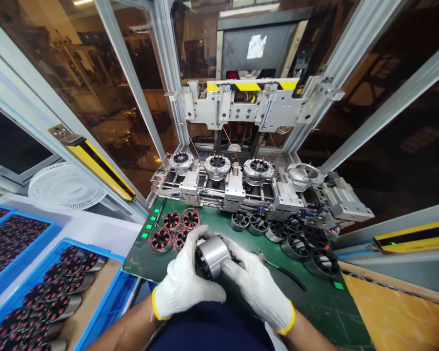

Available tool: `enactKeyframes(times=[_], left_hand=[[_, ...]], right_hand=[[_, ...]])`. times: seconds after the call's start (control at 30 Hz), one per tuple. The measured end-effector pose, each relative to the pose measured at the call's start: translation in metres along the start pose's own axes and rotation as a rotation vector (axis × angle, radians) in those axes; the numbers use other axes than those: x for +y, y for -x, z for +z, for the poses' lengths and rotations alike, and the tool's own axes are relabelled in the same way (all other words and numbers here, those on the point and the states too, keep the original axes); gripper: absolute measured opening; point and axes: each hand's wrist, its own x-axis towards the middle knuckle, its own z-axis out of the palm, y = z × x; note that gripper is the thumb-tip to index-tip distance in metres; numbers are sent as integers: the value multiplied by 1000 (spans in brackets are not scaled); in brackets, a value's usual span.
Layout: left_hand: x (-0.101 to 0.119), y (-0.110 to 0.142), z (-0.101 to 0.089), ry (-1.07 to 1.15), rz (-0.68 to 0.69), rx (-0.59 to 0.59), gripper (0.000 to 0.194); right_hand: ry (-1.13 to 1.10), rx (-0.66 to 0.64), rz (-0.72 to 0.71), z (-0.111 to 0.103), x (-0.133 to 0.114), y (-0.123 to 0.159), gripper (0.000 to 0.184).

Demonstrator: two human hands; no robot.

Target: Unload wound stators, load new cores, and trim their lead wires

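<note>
**Blue trays** [95, 258]: at your far left, holding rows of red-wired coils [64, 282] with steel sleeves.
**Green mat** [139, 263]: lies on the counter, with loose coils [171, 220] just left of your hands.
**Left hand** [186, 278]: gloved, its grip clenched on the steel cylinder [211, 257].
**Step in hand**: you seem to be fitting or checking the cylinder, which both hands hold just above the mat.
**Right hand** [258, 292]: gloved, its grip closed on the cylinder's other side.
**Pliers** [278, 268]: lie on the mat, just beside your right hand.
**Black slotted rings** [278, 231]: stand in a row further right.
**Nearest next**: the pliers and rings lie closest to your right hand, the coils to your left.
</note>
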Motion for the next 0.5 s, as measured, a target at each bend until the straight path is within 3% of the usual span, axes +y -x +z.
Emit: enactKeyframes(times=[0.07, 0.17, 0.27, 0.37, 0.5], left_hand=[[3, -1, 3, -53, 117, 57, 113], [4, -4, 7, -195, 269, 42, 90], [2, -5, 7, -459, 250, -34, 102], [-7, -1, 0, -626, 128, -70, 107], [-51, 2, -17, -676, 9, -103, 64]], right_hand=[[-125, 18, 12, 6, 2, -1, 47], [-243, -27, 38, 9, 1, -4, 46], [-260, -65, 51, -7, -3, -9, 50], [-21, 2, -6, -57, -17, -18, 53], [566, 305, -159, -162, -42, -39, 44]])
